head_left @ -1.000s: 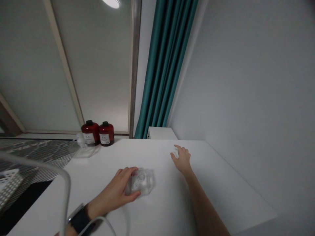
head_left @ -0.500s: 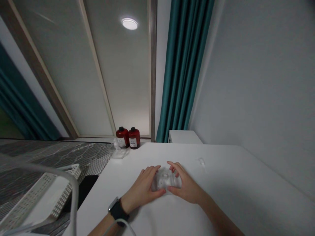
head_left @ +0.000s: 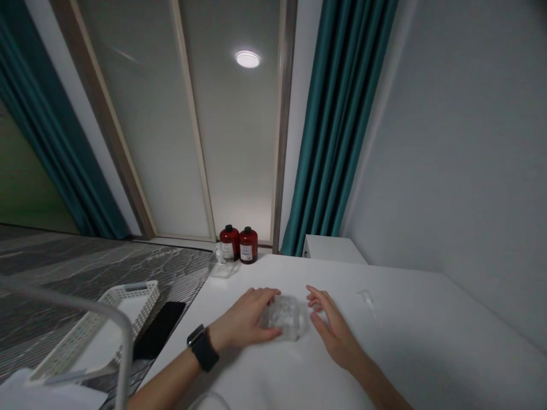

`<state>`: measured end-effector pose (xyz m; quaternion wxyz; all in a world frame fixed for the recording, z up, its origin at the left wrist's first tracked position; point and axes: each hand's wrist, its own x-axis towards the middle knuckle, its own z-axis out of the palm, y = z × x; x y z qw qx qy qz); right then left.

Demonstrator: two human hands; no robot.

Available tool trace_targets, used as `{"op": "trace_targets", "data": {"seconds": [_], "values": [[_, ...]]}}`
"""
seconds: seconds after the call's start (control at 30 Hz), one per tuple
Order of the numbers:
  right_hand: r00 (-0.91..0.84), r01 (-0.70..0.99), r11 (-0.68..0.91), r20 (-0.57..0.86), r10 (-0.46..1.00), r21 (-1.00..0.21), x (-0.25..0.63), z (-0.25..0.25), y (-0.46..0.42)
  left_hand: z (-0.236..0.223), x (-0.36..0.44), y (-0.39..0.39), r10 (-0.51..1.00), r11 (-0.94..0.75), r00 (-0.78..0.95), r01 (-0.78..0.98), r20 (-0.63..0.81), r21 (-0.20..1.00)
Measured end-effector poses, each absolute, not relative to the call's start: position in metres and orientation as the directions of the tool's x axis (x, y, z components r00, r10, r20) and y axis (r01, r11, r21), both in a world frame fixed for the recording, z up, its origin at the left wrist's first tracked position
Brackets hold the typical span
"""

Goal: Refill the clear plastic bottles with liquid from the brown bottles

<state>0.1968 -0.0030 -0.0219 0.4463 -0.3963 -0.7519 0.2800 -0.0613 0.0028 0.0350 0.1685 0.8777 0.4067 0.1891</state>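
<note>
At the far left, a white perforated plastic basket [head_left: 106,336] sits on a grey marble-patterned floor [head_left: 55,267], with a flat black slab [head_left: 159,330] just beside it, too dark to identify. A pale curved tube [head_left: 77,296] crosses the lower-left corner of the view.

The left hand [head_left: 243,320], wearing a black wristwatch [head_left: 204,348], rests on the white desk [head_left: 421,347]. Its fingers [head_left: 260,294] lie together and curl over the near side of a clear moulded plastic case [head_left: 285,318], with the thumb along its lower edge. The case lies flat on the desk, near the front and roughly midway across, with its inner detail blurred by the plastic.

Behind it, at the back edge of the desk, a clear plastic tray [head_left: 222,267] holds a small clear item [head_left: 221,254]. Two dark red bottles [head_left: 229,242] with black caps and white labels stand just behind the tray.

The right hand [head_left: 335,336] lies open just beside the case, its fingers [head_left: 316,296] spread apart and apparently not touching it. Further right, a small clear plastic piece [head_left: 366,300] lies alone on the desk.

As things lie now, the case and the small piece sit apart, and neither is in the tray. Beyond the desk stands a white cabinet [head_left: 333,249].
</note>
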Motion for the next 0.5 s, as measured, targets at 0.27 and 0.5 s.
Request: {"op": "trace_targets", "data": {"seconds": [0.27,0.5], "values": [[-0.256,0.38,0.545,0.481,0.839,-0.748,0.169,-0.019,0.039,0.014,-0.093,0.004,0.842,-0.528,0.383,0.726,0.379,0.44],[-0.136,0.304,0.549,0.535,0.834,-0.778,0.1,-0.009,0.13,0.007,-0.093,0.011,0.77,-0.509,0.205,0.768,0.604,0.389]]}}
